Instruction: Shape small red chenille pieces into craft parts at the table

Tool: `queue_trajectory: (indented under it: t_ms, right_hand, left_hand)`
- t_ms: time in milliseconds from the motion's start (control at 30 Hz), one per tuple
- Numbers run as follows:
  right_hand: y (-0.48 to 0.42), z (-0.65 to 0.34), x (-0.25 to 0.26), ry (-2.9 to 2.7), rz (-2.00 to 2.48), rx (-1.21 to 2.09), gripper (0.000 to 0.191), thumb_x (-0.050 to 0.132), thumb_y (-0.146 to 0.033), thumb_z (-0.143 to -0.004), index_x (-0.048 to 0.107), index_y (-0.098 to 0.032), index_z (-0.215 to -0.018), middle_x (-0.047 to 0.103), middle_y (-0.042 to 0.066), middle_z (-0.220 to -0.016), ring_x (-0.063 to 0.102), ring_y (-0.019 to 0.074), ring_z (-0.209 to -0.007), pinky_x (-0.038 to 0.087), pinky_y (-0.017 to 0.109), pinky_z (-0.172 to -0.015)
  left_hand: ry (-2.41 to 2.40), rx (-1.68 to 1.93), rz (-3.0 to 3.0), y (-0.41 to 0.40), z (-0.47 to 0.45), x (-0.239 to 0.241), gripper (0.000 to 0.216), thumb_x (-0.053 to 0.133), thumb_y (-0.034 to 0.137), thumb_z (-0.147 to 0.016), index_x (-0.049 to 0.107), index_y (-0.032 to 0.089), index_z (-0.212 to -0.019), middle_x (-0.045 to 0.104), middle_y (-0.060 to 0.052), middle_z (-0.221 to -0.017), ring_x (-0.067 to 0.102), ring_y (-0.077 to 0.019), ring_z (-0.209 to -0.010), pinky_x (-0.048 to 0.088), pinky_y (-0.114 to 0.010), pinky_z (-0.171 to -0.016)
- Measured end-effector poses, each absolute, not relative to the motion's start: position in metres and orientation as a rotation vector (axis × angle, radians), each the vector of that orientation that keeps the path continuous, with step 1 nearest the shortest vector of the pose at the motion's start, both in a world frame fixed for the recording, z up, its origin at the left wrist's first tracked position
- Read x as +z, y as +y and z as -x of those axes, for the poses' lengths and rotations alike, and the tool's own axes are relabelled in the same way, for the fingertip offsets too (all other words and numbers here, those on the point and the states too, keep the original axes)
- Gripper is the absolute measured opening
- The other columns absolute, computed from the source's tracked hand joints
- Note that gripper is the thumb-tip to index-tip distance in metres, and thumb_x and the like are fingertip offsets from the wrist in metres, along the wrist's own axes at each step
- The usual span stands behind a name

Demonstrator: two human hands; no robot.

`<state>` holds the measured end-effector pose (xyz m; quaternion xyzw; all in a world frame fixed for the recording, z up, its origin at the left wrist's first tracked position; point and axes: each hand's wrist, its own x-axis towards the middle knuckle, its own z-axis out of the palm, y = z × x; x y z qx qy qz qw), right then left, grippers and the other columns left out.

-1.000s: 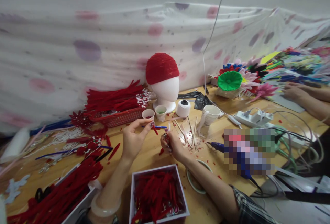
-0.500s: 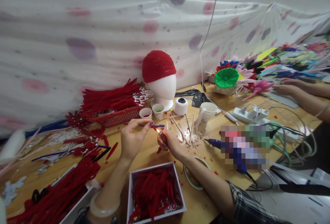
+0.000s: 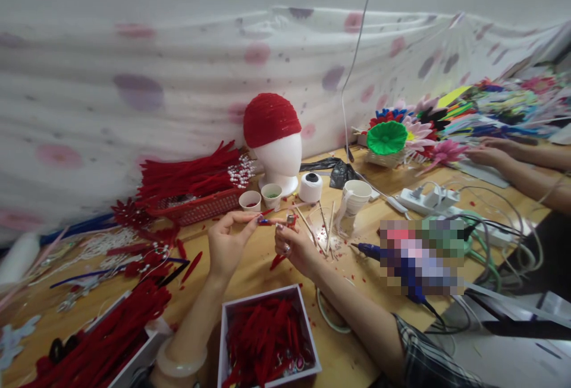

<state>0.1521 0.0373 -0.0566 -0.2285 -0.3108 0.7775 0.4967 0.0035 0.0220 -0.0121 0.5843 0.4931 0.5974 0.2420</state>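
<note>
Above the table's middle, my left hand [image 3: 228,244] pinches a small red fuzzy strip [image 3: 266,212] between thumb and fingertips. Beside it, my right hand [image 3: 298,250] is wrapped around a lighter [image 3: 291,219], its metal top showing above the fist. No flame shows at the lighter now. The fingers hide most of its body. Another red fuzzy piece [image 3: 277,262] lies just below my right hand. Nearer to me stands a white box [image 3: 317,340] filled with red fuzzy strips.
Behind my hands stand two small bead cups [image 3: 250,202], a foam head [image 3: 281,159] in a red cap, a thread cone [image 3: 310,188] and a paper cup [image 3: 357,196]. A blue glue gun [image 3: 371,250] and power strip [image 3: 428,199] lie right. Another person's hands [image 3: 495,153] are far right.
The flame at the lighter has gone out. My right hand has shifted slightly right and up, away from the red strip in my left hand. The camera view has moved a little.
</note>
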Motion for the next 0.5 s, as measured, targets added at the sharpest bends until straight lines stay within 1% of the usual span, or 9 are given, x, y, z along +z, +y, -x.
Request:
queue_trajectory:
  t_ms: [33, 67, 200, 300, 400, 500]
  right_hand:
    - [0.036, -0.152, -0.056, -0.748, 0.528, 1.885, 0.029, 0.077, -0.034, -0.067, 0.060, -0.017, -0.083, 0.031, -0.010, -0.051, 0.020, 0.0048, -0.043, 0.019, 0.018, -0.042]
    - [0.035, -0.152, -0.055, -0.741, 0.507, 1.900, 0.027, 0.077, -0.031, -0.067, 0.059, -0.017, -0.082, 0.031, -0.011, -0.050, 0.020, 0.0049, -0.043, 0.019, 0.018, -0.042]
    - [0.034, -0.153, -0.056, -0.703, 0.465, 1.946, 0.029, 0.077, -0.032, -0.069, 0.052, -0.018, -0.072, 0.030, -0.010, -0.051, 0.019, 0.0049, -0.043, 0.018, 0.018, -0.041]
    - [0.034, -0.152, -0.057, -0.714, 0.467, 1.930, 0.029, 0.078, -0.033, -0.070, 0.054, -0.018, -0.074, 0.031, -0.010, -0.051, 0.020, 0.0048, -0.043, 0.019, 0.018, -0.041]
    - [0.034, -0.152, -0.058, -0.727, 0.455, 1.904, 0.028, 0.078, -0.034, -0.069, 0.056, -0.018, -0.075, 0.036, -0.010, -0.051, 0.019, 0.0042, -0.042, 0.019, 0.019, -0.042]
    - [0.033, -0.151, -0.058, -0.775, 0.461, 1.901, 0.027, 0.078, -0.034, -0.069, 0.059, -0.016, -0.076, 0.037, -0.010, -0.050, 0.018, 0.0039, -0.042, 0.018, 0.020, -0.043]
  left_hand:
    - [1.304, 1.640, -1.689, 0.023, -0.004, -0.014, 0.012, 0.071, 0.030, -0.075, 0.069, 0.018, -0.072, 0.073, -0.005, -0.085, 0.067, -0.0187, -0.083, 0.051, -0.033, -0.083]
    - [1.273, 1.632, -1.789, 0.023, -0.005, -0.016, 0.011, 0.071, 0.028, -0.075, 0.069, 0.018, -0.070, 0.072, -0.005, -0.084, 0.066, -0.0184, -0.083, 0.050, -0.033, -0.083]
    - [1.265, 1.533, -2.014, 0.023, -0.007, -0.018, 0.009, 0.069, 0.023, -0.076, 0.069, 0.019, -0.067, 0.065, -0.003, -0.079, 0.061, -0.0163, -0.078, 0.048, -0.030, -0.076]
    - [1.257, 1.443, -1.968, 0.022, -0.007, -0.016, 0.012, 0.069, 0.022, -0.074, 0.067, 0.018, -0.063, 0.064, -0.003, -0.076, 0.061, -0.0155, -0.074, 0.048, -0.029, -0.074]
    - [1.223, 1.249, -1.865, 0.022, -0.004, -0.012, 0.013, 0.071, 0.023, -0.072, 0.067, 0.017, -0.061, 0.067, -0.004, -0.076, 0.062, -0.0164, -0.075, 0.048, -0.029, -0.076]
    - [1.147, 1.067, -1.637, 0.023, 0.001, -0.006, 0.014, 0.073, 0.029, -0.070, 0.070, 0.016, -0.070, 0.070, -0.005, -0.078, 0.063, -0.0178, -0.077, 0.049, -0.030, -0.077]
